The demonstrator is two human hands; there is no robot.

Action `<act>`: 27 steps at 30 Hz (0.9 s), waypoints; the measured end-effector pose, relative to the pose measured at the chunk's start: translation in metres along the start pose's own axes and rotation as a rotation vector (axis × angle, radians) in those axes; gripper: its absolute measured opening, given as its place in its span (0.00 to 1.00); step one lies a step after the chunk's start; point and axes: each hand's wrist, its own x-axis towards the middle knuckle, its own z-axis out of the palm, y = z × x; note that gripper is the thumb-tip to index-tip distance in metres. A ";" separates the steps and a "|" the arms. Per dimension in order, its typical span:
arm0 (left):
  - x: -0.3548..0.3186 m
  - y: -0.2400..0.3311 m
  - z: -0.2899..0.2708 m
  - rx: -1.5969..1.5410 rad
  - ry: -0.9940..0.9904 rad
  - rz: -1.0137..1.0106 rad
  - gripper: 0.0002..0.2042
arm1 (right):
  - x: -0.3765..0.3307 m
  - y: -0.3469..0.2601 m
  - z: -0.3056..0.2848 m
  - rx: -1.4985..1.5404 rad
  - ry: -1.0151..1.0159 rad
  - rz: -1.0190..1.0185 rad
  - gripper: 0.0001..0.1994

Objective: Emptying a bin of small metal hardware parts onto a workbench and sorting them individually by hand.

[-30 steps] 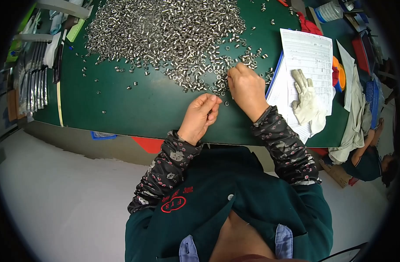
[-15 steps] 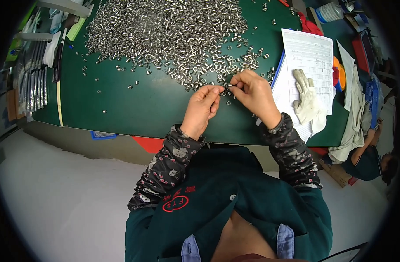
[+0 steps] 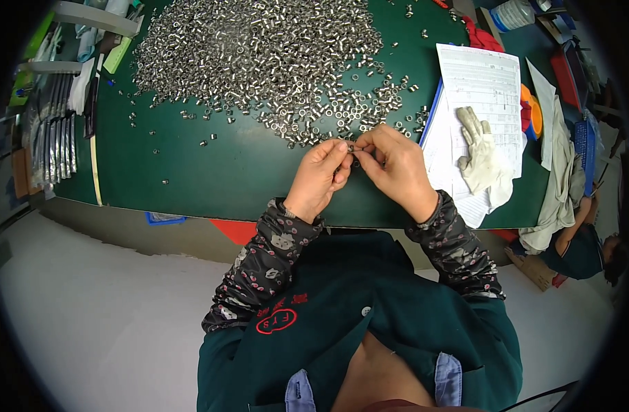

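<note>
A wide heap of small shiny metal sleeves (image 3: 252, 55) covers the far middle of the green table, with loose ones scattered toward me. My left hand (image 3: 319, 177) is closed in a pinch at the heap's near edge. At its thumb and fingertip sits a small metal sleeve (image 3: 350, 147). From the right, my right hand (image 3: 401, 170) comes in, also pinching, with its fingertips up against that sleeve. What lies between the right thumb and forefinger is too small and covered to make out. Several loose sleeves lie just beyond and under the fingers.
Right of my hands, printed sheets (image 3: 483, 89) lie on a blue-edged board, with a white work glove (image 3: 480, 154) on top. Beyond are an orange roll (image 3: 532, 113) and a red cloth (image 3: 483, 38). Bagged strips (image 3: 57, 141) line the left side. Another person (image 3: 575, 250) is at the far right.
My right hand has moved slightly left and down, bringing its fingertips together with those of my left hand. The left hand has stayed nearly in place. The view has shifted a little.
</note>
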 end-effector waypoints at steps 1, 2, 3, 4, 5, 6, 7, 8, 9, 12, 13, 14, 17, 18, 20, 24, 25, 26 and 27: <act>0.000 0.001 0.000 0.001 0.000 0.000 0.06 | 0.000 0.001 0.001 -0.014 0.009 -0.029 0.03; 0.000 0.001 0.001 0.023 0.015 0.017 0.07 | 0.000 0.002 0.001 -0.028 0.018 -0.058 0.03; 0.000 0.001 0.001 0.044 0.029 0.033 0.07 | 0.000 0.003 0.002 -0.029 0.019 -0.058 0.03; 0.000 0.000 0.001 0.044 0.028 0.033 0.07 | 0.000 0.003 0.002 -0.047 0.032 -0.090 0.03; 0.001 -0.001 0.000 0.075 0.029 0.053 0.07 | 0.000 0.003 0.003 -0.065 0.045 -0.121 0.03; 0.001 -0.002 0.000 0.106 0.030 0.073 0.07 | 0.000 0.003 0.004 -0.065 0.046 -0.121 0.03; 0.002 -0.002 0.000 0.107 0.030 0.073 0.07 | 0.000 0.004 0.005 -0.065 0.046 -0.113 0.03; 0.002 -0.003 0.000 0.156 0.041 0.088 0.07 | 0.000 0.005 0.005 -0.065 0.046 -0.106 0.03; 0.001 -0.003 0.000 0.205 0.054 0.102 0.07 | 0.000 0.003 0.005 -0.063 0.045 -0.106 0.03; -0.003 -0.001 0.002 0.264 0.085 0.081 0.06 | -0.001 0.003 0.005 -0.035 -0.017 -0.054 0.02; -0.004 -0.001 0.002 0.265 0.085 0.080 0.06 | -0.001 0.005 0.007 0.014 -0.008 -0.041 0.02; -0.004 -0.002 0.002 0.253 0.077 0.072 0.06 | -0.002 0.007 0.008 0.064 0.000 -0.027 0.03; -0.004 -0.002 0.002 0.197 0.073 0.042 0.07 | -0.003 0.009 0.008 0.096 -0.005 -0.016 0.03; -0.003 -0.003 0.003 0.151 0.075 0.022 0.07 | -0.003 0.009 0.007 0.096 -0.005 -0.016 0.03; -0.004 -0.001 0.002 0.146 0.081 0.025 0.08 | -0.004 0.008 0.005 0.107 0.008 0.025 0.03; -0.002 -0.004 -0.002 0.151 0.064 0.036 0.10 | -0.005 0.007 0.004 -0.006 -0.006 -0.025 0.03; -0.002 -0.004 -0.001 0.152 0.064 0.032 0.10 | -0.004 0.007 0.005 -0.003 0.005 -0.058 0.03; -0.003 -0.004 0.000 0.180 0.092 0.026 0.10 | -0.004 0.007 0.006 0.000 0.015 -0.092 0.03; -0.002 -0.003 0.001 0.209 0.119 0.021 0.11 | -0.003 0.007 0.006 0.001 0.016 -0.090 0.03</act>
